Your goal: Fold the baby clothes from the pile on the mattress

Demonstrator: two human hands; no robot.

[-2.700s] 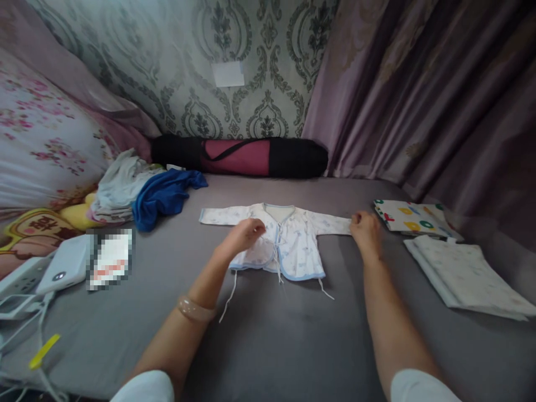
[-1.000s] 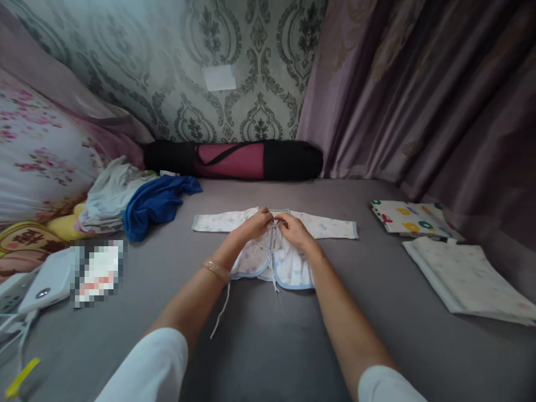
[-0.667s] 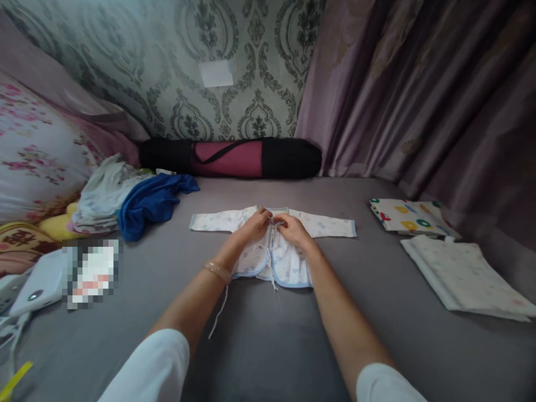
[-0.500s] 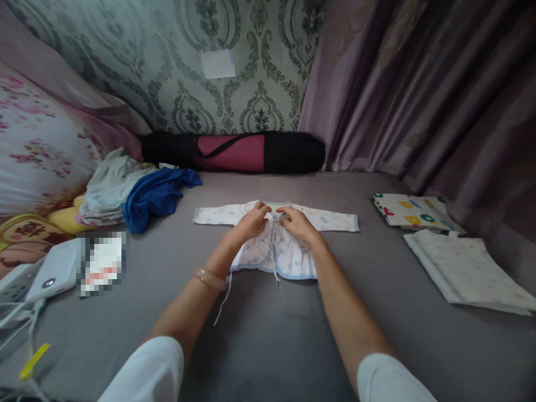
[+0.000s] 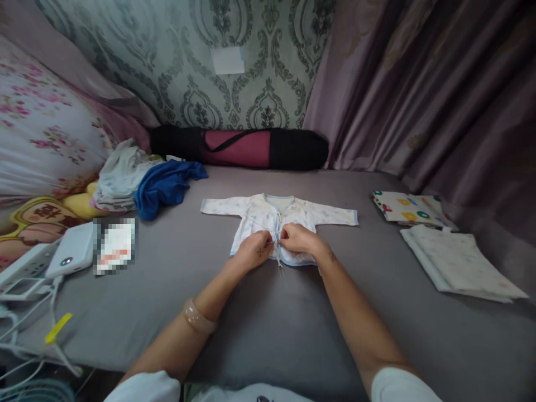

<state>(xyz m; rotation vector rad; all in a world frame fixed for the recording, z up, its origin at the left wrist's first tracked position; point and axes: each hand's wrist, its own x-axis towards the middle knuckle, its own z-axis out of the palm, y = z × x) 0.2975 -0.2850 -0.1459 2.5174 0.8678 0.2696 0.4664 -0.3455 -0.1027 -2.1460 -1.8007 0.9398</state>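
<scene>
A small white baby shirt with blue trim (image 5: 268,215) lies flat on the grey bed (image 5: 268,318), sleeves spread out to both sides. My left hand (image 5: 253,250) and my right hand (image 5: 298,240) rest on its lower front, close together at the middle opening. Both have their fingers pinched on the thin tie strings (image 5: 278,252) near the hem. A pale bangle sits on my left wrist.
A blue cloth (image 5: 167,184) and a heap of pale clothes (image 5: 119,176) lie at the back left. A black and red roll bag (image 5: 238,148) lies along the wall. Folded cloths (image 5: 454,259) and a patterned one (image 5: 404,207) sit right. A white device (image 5: 71,254) with cables sits left.
Both hands have slid from the shirt's neckline down to its lower front near the hem. Earlier still, the right hand was out at the right sleeve cuff.
</scene>
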